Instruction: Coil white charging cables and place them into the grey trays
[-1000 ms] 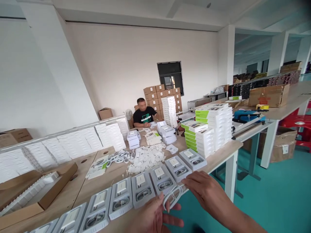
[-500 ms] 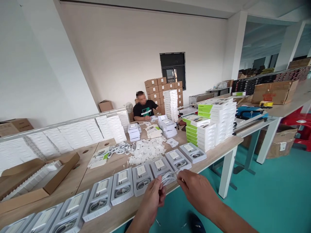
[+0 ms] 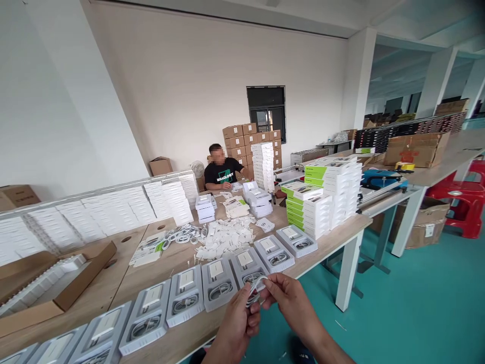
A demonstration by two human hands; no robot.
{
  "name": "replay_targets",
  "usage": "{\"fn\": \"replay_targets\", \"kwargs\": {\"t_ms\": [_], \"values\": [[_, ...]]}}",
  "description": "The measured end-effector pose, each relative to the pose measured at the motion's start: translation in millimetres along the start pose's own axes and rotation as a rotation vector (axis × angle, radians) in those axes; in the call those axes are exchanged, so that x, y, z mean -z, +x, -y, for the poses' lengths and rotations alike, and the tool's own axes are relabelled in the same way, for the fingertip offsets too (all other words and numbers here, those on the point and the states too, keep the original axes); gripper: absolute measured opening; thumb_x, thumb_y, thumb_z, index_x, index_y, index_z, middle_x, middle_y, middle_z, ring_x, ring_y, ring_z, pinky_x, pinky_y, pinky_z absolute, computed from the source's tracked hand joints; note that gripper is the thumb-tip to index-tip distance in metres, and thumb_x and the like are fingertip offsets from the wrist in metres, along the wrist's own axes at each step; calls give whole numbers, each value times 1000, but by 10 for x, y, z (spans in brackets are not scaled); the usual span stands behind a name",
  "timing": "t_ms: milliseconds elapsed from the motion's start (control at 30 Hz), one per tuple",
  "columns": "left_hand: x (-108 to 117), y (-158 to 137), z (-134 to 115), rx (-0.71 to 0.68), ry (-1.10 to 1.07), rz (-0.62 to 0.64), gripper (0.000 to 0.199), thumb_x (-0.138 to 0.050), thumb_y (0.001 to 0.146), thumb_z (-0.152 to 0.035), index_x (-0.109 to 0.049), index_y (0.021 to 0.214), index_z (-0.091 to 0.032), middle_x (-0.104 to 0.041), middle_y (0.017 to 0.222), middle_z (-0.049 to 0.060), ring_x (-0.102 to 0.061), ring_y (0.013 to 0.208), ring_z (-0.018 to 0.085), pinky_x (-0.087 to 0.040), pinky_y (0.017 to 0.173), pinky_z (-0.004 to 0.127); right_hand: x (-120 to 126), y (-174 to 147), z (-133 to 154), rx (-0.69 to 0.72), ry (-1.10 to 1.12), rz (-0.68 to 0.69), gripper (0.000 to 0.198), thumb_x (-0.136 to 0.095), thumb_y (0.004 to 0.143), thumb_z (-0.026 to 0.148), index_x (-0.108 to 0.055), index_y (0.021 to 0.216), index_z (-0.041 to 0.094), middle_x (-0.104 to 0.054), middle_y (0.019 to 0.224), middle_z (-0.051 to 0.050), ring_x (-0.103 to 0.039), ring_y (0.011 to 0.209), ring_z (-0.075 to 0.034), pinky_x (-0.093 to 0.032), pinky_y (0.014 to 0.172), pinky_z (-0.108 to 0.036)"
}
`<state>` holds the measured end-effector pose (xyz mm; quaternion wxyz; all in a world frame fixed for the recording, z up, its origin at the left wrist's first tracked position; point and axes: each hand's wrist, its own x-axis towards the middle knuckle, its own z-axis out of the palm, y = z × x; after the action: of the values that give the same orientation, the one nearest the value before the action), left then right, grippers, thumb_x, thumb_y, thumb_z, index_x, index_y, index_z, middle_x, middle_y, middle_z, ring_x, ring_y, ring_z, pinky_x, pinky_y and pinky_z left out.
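A coiled white cable (image 3: 256, 290) is held in front of the table's edge. My left hand (image 3: 240, 312) grips the coil from the left, fingers curled round it. My right hand (image 3: 285, 297) pinches the cable at its right side. Just beyond my hands stands a grey tray (image 3: 248, 261) with a white charger block in its upper hollow. More such trays run in a slanting row along the near table edge, each with a charger block (image 3: 186, 279) and a coiled cable (image 3: 185, 302).
Loose cables (image 3: 184, 233) and a heap of small white pieces (image 3: 226, 237) lie mid-table. Stacked green-and-white boxes (image 3: 318, 205) stand at the right. An open carton (image 3: 68, 290) sits at the left. A co-worker (image 3: 224, 171) sits across the table (image 3: 131, 275). A red stool (image 3: 467, 202) stands far right.
My right hand has moved left and lower, closer to my left hand, and now pinches the coil. The view has shifted slightly to the right.
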<state>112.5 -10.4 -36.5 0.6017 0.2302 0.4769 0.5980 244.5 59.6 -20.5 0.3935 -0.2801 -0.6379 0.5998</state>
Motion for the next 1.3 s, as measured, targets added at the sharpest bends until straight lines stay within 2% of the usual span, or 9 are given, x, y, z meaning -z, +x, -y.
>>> {"fn": "replay_targets", "kwargs": {"t_ms": [133, 300, 400, 533, 667, 833, 967, 1133, 1300], "values": [[27, -11, 17, 28, -12, -35, 59, -70, 68, -68, -50, 92, -18, -39, 60, -9, -25, 45, 3, -7, 46, 21, 28, -38, -85, 63, -183, -29, 35, -50, 89, 52, -65, 82, 21, -61, 64, 0, -56, 54, -16, -46, 54, -30], [24, -7, -32, 4, -23, -8, 60, -73, 66, -67, -48, 92, -19, -38, 60, -9, -26, 46, 2, -8, 47, 20, 121, -6, -192, 411, -610, -295, 32, -56, 90, 39, -59, 120, 28, -59, 112, -9, -61, 95, -23, -53, 70, -34], [16, -9, -66, 20, -20, 11, 57, -71, 69, -66, -46, 91, -20, -38, 60, -9, -27, 46, 3, -10, 47, 20, 150, 15, -230, 534, -760, -243, 31, -53, 93, 31, -58, 123, 36, -54, 130, -6, -52, 121, -27, -54, 88, -42], [20, -60, -80, -34, 25, 33, 50, -65, 76, -65, -45, 88, -22, -39, 63, -7, -30, 50, 6, -16, 48, 22, 229, 6, -199, 598, -975, -175, 32, -52, 94, 28, -58, 124, 38, -51, 142, -1, -33, 139, -34, -42, 104, -59], [35, -181, -163, -253, 380, 122, 33, -54, 89, -55, -54, 102, -24, -45, 70, -3, -38, 61, 12, -29, 58, 26, 393, -6, -27, 593, -965, 8, 38, -52, 95, 28, -52, 131, 37, -65, 124, -2, -55, 119, -26, -45, 102, -55], [58, -216, -275, -230, 488, 83, 40, -60, 87, -49, -55, 121, -29, -53, 90, 3, -42, 72, 17, -34, 65, 28, 443, -53, 136, 504, -926, 90, 38, -60, 87, 15, -59, 121, 32, -66, 110, -3, -59, 101, -23, -53, 86, -44], [66, -146, -268, -214, 519, 77, 37, -63, 84, -44, -57, 115, -24, -50, 84, 1, -42, 71, 15, -35, 67, 27, 394, -126, 143, 465, -893, 121, 40, -51, 86, 7, -60, 116, 33, -63, 107, -2, -59, 98, -22, -54, 75, -36], [41, -150, -253, -266, 600, 52, 27, -60, 85, -37, -56, 108, -23, -52, 81, -1, -46, 70, 15, -37, 66, 27, 346, -155, 74, 377, -782, 130, 26, -49, 93, 22, -61, 114, 32, -63, 106, -3, -62, 77, -16, -51, 60, -30], [24, -163, -234, -130, 502, 113, 16, -62, 82, -28, -53, 93, -21, -57, 74, 0, -54, 66, 15, -39, 60, 27, 251, -102, 8, 537, -905, 26, 28, -41, 97, 20, -66, 103, 29, -64, 94, -3, -62, 77, -16, -49, 61, -30]]}}
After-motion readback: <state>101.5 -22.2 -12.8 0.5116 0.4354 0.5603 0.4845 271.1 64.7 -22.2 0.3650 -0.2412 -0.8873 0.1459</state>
